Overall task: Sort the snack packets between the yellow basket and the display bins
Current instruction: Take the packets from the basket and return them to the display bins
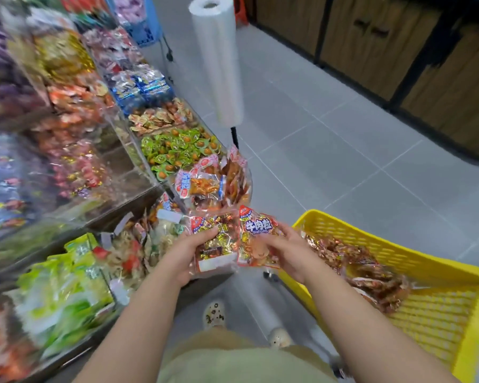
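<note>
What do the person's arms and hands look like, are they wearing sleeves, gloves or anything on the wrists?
Both forearms are bare to the frame's lower edge: no sleeves show. The left hand and right hand have no gloves, and no rings, watch or bracelet are visible. A pale green top shows below.

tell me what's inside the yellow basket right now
The yellow basket holds a loose pile of shiny reddish-brown snack packets along its left side. Its right part shows bare mesh floor. The right forearm covers the near left corner, so anything there is hidden.
</note>
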Available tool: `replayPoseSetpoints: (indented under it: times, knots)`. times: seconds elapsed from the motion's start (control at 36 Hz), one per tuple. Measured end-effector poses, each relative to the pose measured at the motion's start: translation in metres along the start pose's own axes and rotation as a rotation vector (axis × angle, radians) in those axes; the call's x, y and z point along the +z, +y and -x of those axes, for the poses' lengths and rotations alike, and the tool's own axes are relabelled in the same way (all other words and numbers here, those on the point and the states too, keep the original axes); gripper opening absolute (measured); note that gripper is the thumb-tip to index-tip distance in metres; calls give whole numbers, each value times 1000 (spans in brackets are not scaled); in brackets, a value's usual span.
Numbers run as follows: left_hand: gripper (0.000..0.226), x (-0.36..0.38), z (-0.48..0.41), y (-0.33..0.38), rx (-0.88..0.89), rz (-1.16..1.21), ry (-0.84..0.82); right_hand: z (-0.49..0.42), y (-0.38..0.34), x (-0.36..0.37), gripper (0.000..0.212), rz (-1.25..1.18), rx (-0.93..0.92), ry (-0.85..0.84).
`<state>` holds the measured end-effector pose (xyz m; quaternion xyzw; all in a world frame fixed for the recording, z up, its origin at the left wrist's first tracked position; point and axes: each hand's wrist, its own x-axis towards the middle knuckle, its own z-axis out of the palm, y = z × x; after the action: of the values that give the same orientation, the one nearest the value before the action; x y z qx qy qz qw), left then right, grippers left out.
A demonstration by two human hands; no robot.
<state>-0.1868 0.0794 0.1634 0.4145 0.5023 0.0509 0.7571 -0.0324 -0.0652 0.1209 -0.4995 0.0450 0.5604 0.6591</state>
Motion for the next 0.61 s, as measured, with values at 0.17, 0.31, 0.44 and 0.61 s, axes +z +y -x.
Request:
replayPoseSetpoints:
  times: [0.17, 0.31, 0.44, 0.61]
  knots:
    - [51, -84, 23, 12, 81, 113, 149, -29, 10, 76, 61, 186, 55, -109]
    - [61, -174, 36, 24, 136, 166, 256, -61, 17, 149, 74, 413, 32, -195]
    - [50, -273, 46, 47, 250, 255, 319, -95, 26, 231, 62, 289, -75, -159]
    - [47, -362, 53, 86, 372, 353, 383, -134, 24, 323, 34, 406, -264, -134]
